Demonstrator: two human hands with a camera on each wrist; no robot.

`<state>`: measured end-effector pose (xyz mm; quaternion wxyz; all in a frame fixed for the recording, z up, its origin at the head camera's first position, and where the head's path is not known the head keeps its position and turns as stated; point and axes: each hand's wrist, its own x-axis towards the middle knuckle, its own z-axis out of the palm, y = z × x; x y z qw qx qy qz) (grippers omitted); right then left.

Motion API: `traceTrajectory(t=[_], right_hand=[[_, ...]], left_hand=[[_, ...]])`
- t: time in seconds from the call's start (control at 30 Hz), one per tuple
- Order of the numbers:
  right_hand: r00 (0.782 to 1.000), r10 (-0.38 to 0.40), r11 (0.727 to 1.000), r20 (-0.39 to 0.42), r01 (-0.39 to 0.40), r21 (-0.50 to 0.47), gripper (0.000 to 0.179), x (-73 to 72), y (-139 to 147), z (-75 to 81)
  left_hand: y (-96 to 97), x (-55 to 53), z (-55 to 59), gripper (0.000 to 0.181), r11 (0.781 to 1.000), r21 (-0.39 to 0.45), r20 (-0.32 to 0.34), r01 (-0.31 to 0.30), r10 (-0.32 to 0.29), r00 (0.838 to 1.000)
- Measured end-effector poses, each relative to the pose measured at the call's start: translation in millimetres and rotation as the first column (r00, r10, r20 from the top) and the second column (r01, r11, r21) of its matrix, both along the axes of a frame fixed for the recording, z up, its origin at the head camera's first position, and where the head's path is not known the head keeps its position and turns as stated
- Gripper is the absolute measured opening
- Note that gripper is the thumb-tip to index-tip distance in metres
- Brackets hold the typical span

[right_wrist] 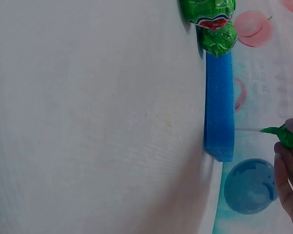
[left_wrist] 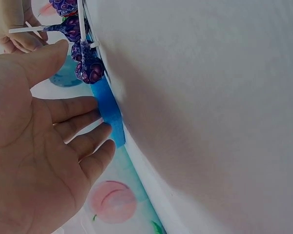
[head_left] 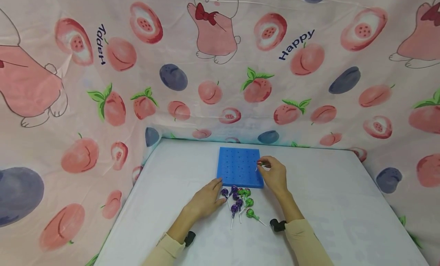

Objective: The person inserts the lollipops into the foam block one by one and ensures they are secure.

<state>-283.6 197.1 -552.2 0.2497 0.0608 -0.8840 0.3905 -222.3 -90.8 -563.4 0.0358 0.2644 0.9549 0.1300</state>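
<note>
Pinching a green pop (right_wrist: 290, 140) by its wrapped head, the fingers of the right hand (head_left: 276, 177) were closed on it over the right edge of the blue board (head_left: 239, 166); its stick pointed down at the board's holed face, though whether the tip had entered a hole could not be told; a tip off-line from its hole could have skidded or bent the stick, and a pinch on slick, round wrapping might have let the head twist; the left hand (head_left: 205, 199) lay at the board's near left corner, its fingers straight and gripping nothing; with no grip there, a hard push at the right edge could have swung or slid the board across the counter (head_left: 319, 197). Purple pops (head_left: 234, 208) and other green pops (head_left: 249, 202) lay loose in front of the board; the left thumb was near a purple one's stick, so a careless shift of that hand might have scattered them.
</note>
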Motion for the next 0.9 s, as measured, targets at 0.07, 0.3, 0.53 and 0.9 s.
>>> traceTrajectory(t=[0.07, 0.3, 0.53, 0.9], right_hand=[[1.0, 0.009, 1.0, 0.002, -0.009, 0.005, 0.021, -0.6, 0.0, -0.9], [0.999, 0.023, 1.0, 0.026, -0.024, 0.01, 0.021, -1.1, 0.6, -5.5], [0.999, 0.035, 0.999, 0.04, -0.035, 0.019, 0.021, -0.7, 0.5, -7.2], [0.998, 0.044, 0.999, 0.049, -0.046, 0.029, 0.024, -0.3, -2.3, -9.4]], left_hand=[[0.0, -0.2, -0.7, 0.073, 1.0, -0.001, 0.001, -0.001, 0.001, 1.0], [-0.4, -0.3, -1.4, 0.072, 1.0, -0.004, 0.001, 0.003, -0.003, 1.0], [-0.6, 0.4, -0.4, 0.073, 1.0, -0.001, 0.007, 0.002, -0.002, 1.0], [-1.0, 2.3, 1.4, 0.075, 1.0, 0.002, 0.007, 0.002, -0.002, 1.0]])
